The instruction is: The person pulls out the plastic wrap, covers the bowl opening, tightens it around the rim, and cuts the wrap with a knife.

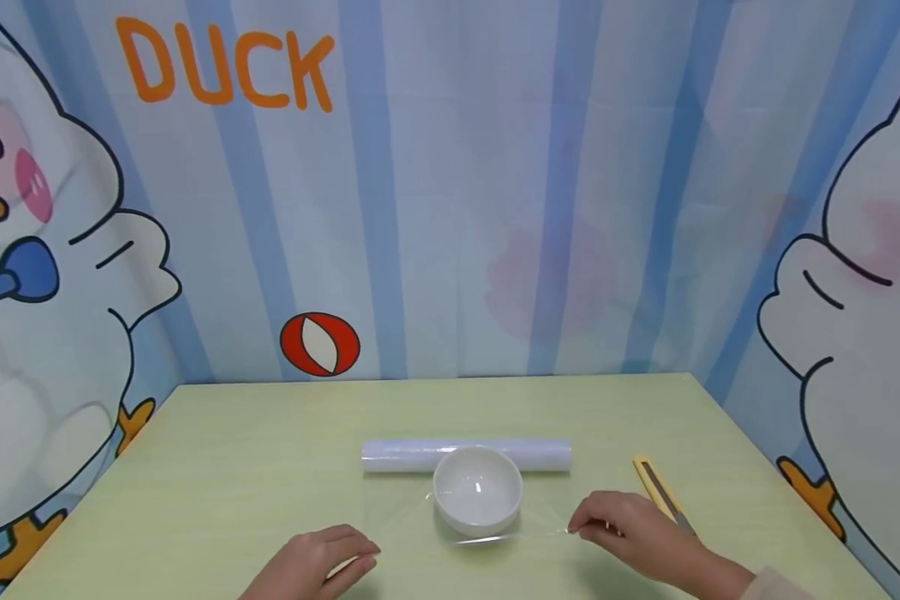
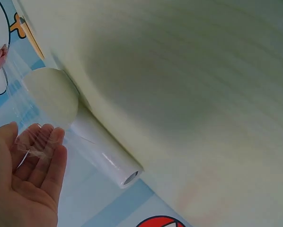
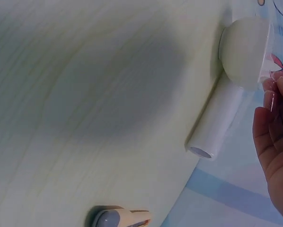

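A white bowl (image 1: 477,490) stands upright on the table, just in front of a roll of plastic wrap (image 1: 390,456). A clear sheet of plastic wrap (image 2: 19,92) stretches from the roll across the bowl's top. My left hand (image 1: 313,562), left of the bowl, holds the sheet's near left corner between thumb and fingers, and film bunches over the fingertips (image 2: 47,135). At the right, my right hand (image 1: 641,533) pinches the near right corner between thumb and forefinger. Both hands are clear of the bowl.
A yellow utility knife (image 1: 663,493) lies on the table beyond my right wrist. The pale green table (image 1: 255,442) ends at a striped blue curtain (image 1: 457,208) printed with ducks and a red ball.
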Tool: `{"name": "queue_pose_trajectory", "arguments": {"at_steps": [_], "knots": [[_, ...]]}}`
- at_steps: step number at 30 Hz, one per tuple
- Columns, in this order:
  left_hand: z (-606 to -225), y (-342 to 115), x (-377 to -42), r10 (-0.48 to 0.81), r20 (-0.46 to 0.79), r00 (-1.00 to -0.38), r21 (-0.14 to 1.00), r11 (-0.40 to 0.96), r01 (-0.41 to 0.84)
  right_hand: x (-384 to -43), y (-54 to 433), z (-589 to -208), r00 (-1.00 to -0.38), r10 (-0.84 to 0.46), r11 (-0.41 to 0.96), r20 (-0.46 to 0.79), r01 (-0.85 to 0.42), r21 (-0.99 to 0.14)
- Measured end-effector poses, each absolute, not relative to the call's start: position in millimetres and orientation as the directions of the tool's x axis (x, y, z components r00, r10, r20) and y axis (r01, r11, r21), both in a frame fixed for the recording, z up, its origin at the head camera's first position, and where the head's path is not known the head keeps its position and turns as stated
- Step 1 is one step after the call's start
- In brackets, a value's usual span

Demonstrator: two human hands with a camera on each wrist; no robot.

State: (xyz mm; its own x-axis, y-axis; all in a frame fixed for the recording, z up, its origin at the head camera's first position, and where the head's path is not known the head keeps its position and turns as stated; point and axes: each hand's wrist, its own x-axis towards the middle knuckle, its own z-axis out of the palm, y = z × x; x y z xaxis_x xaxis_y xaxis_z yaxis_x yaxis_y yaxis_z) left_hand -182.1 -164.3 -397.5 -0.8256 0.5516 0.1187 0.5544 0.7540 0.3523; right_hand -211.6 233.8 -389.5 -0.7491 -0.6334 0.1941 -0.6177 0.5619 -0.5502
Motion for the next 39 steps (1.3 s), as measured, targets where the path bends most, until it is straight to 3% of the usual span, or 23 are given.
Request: {"name": "queue_pose_trajectory", "arguments": {"at_steps": [10,17,28,32,36,39], "knots": [[-410,-166,-196,0.514,0.027,-0.857,0.45,0.76,0.47,-220,228,-412,-0.776,-0.615,0.578,0.143,-0.566,-0.588],[-419,-168,-206,0.551,0.179,-0.815,0.442,0.695,0.567,-224,226,-416,-0.793,-0.594,0.601,0.137,-0.551,-0.579],[-421,-162,-217,0.475,0.138,-0.869,0.489,0.73,0.477,-228,223,-420,-0.814,-0.573,0.633,0.098,-0.516,-0.577],[-421,-157,-223,0.464,0.16,-0.871,0.42,0.767,0.486,-231,218,-422,-0.838,-0.54,0.68,0.073,-0.487,-0.548],[-420,-148,-231,0.517,0.181,-0.837,0.243,0.801,0.547,-237,213,-423,-0.844,-0.528,0.723,0.09,-0.503,-0.474],[-421,-141,-236,0.531,0.192,-0.825,0.181,0.807,0.562,-241,207,-424,-0.847,-0.525,0.763,0.087,-0.514,-0.392]]}}
